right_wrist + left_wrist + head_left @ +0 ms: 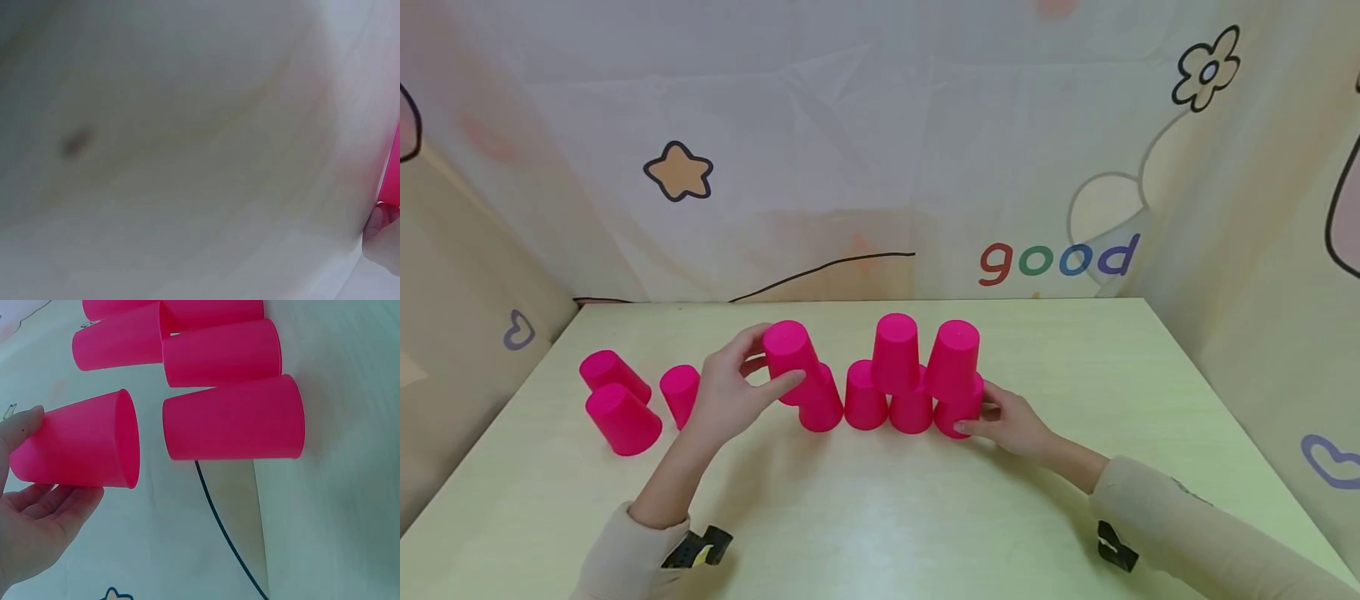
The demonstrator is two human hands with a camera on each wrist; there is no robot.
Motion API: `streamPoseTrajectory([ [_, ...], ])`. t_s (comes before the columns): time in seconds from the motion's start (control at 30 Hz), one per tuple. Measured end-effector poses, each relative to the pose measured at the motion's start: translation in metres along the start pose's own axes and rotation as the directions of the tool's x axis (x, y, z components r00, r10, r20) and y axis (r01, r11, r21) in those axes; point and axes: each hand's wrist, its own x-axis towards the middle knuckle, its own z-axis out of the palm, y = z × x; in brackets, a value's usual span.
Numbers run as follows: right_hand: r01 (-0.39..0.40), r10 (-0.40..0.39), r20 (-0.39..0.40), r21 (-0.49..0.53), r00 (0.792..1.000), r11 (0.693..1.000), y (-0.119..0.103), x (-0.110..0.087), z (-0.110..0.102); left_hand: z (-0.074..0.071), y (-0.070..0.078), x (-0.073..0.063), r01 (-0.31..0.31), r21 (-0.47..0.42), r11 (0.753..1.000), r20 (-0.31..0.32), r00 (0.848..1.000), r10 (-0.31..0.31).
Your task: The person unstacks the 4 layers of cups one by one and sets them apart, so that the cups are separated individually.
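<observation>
Cups [866, 400] of one same pink colour, four of them, stand side by side on the table [880, 517] and form the row [821, 408]; they seem set so close in order that one upper cup can rest over two neighbours. Two upper cups [896, 354] rest in this manner on the right part of the row. Above the left end of the row, the left hand [733, 383] grips the held cup [788, 350] between thumb [25, 425] and fingers [65, 506]; probably this side grip leaves its rim free. A gap separates that rim from the left-end cup [234, 419]. At the opposite end of the row, the right hand [1011, 421] holds the right-end cup [957, 411], perhaps for steadying it. The two hands are well apart. Left of the row stand three loose cups [625, 421], one partly hidden by the left hand. The held cup points its wide mouth downward and its narrow closed end upward; its long axis is nearly vertical, roughly parallel to those in the row, but its exact lean cannot be told.
</observation>
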Motion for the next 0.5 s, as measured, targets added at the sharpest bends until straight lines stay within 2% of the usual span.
streamPoseTrajectory([
  [0.27, 0.019, -0.019, 0.003, 0.006, 1.0, 1.0, -0.002, 0.001, 0.0, -0.02, -0.003, -0.014, -0.024, 0.058, 0.998, -0.047, 0.999, 0.027],
  [0.5, -0.003, 0.003, 0.008, -0.002, 1.0, 1.0, -0.004, -0.002, -0.001, -0.036, -0.007, -0.027, 0.032, 0.115, 0.993, -0.083, 0.996, -0.023],
])
